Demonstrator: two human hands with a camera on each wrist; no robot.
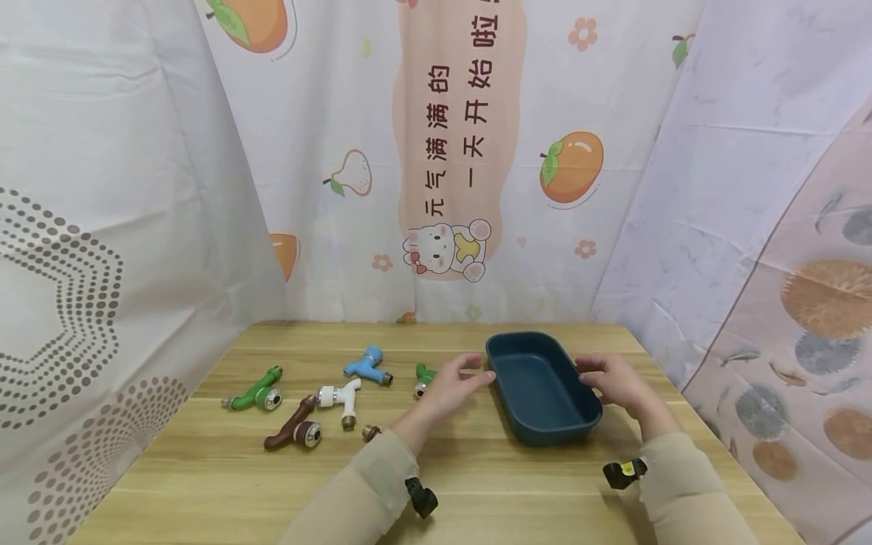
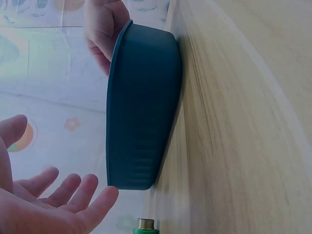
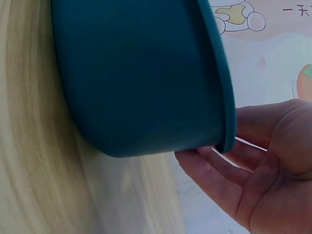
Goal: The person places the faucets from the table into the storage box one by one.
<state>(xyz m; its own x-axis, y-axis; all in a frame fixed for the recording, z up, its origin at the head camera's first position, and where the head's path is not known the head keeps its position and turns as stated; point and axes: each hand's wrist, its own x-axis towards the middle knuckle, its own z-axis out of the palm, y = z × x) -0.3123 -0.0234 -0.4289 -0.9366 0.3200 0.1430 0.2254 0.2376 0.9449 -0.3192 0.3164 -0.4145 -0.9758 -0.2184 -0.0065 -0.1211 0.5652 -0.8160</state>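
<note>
A dark teal rectangular tray (image 1: pixel 545 386) with a raised rim sits on the right half of the table between both hands. At its left rim is my left hand (image 1: pixel 453 386), fingers spread and thumb near the rim; the left wrist view shows this palm (image 2: pixel 44 209) holding nothing. My right hand (image 1: pixel 616 384) is at the tray's right side. Seen from the right wrist, its loosely bent fingers (image 3: pixel 209 175) lie right at the rim and outer wall without closing round it. A green tap (image 1: pixel 424 378) lies partly hidden behind my left hand.
Left of the tray lie several plastic taps: a green one (image 1: pixel 259 392), a brown one (image 1: pixel 296 425), a white one (image 1: pixel 344 397) and a blue one (image 1: pixel 369 366). A brass threaded end (image 1: pixel 370 432) shows beside my left sleeve. Printed curtains (image 1: pixel 327 242) hang behind and beside the table.
</note>
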